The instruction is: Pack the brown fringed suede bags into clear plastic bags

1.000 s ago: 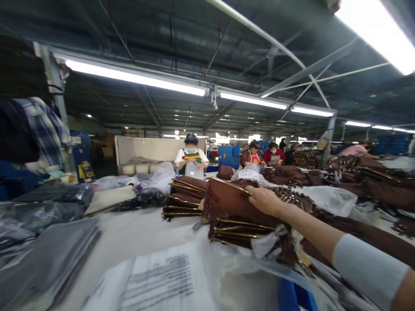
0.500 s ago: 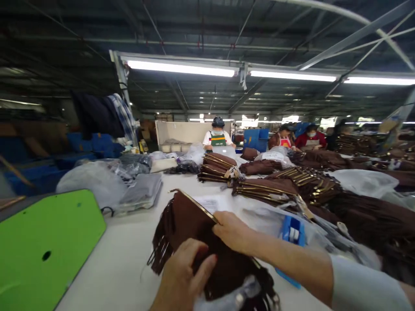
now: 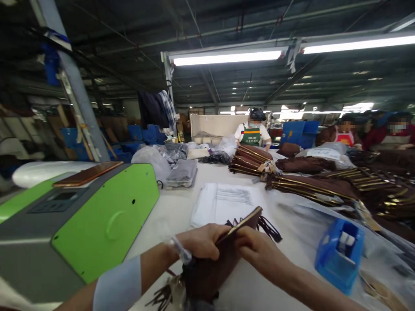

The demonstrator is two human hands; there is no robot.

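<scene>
Both my hands hold one brown fringed pouch (image 3: 210,272) with a gold-edged top, low in the middle of the view over the white table (image 3: 171,207). My left hand (image 3: 201,241) grips its upper left side, fingers closed. On the right side of the pouch, my right hand (image 3: 259,252) pinches the gold edge. Dark fringe (image 3: 269,226) sticks out past the top corner. A clear plastic strip (image 3: 181,252) lies across my left wrist.
A green and grey machine (image 3: 97,220) stands at the left with a brown flat piece (image 3: 87,173) on top. A blue tape dispenser (image 3: 340,252) sits at the right. Printed plastic bags (image 3: 227,203) lie ahead. Stacks of brown pouches (image 3: 311,185) fill the right side. Other people (image 3: 254,131) work at the far end.
My view has swung left, bringing the green machine into sight. The pouch, lifted from the stack by my right hand, has come down close to me and both hands now grip it.
</scene>
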